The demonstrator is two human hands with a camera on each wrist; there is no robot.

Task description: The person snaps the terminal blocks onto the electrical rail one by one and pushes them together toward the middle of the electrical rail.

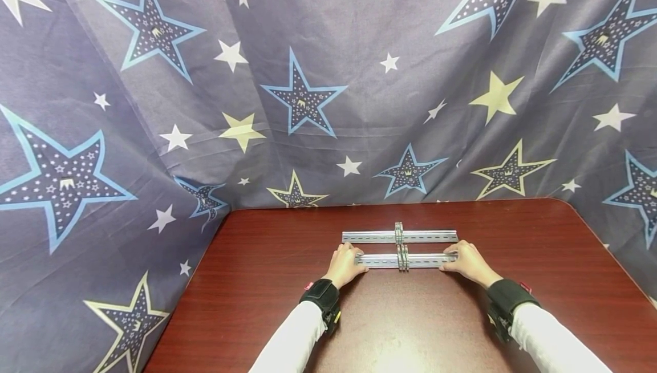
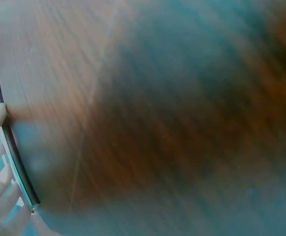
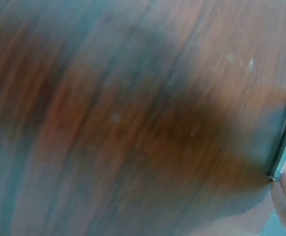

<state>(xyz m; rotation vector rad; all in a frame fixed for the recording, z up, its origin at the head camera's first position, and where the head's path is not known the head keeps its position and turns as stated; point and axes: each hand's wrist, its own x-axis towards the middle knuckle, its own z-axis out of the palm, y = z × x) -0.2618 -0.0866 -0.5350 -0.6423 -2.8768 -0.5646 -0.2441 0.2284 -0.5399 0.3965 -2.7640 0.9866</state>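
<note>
Two slotted metal DIN rails lie one behind the other, parallel, on the table in the head view. Each end of the nearer rail (image 1: 380, 261) is gripped: my left hand (image 1: 343, 267) holds the left end, my right hand (image 1: 471, 263) the right. Thumbs are on its near edge, with the fingers over the far side. Small greenish-grey terminal blocks (image 1: 402, 258) sit at its middle. The farther rail (image 1: 369, 237) carries similar blocks (image 1: 398, 233) and is apart from both hands. In the wrist views the held rail (image 2: 17, 167) shows only at the frame edge.
The reddish-brown wooden table (image 1: 277, 247) has rounded far corners. A grey star-patterned cloth (image 1: 318, 162) hangs behind it and along both sides. Dark bands with small devices are strapped on both wrists.
</note>
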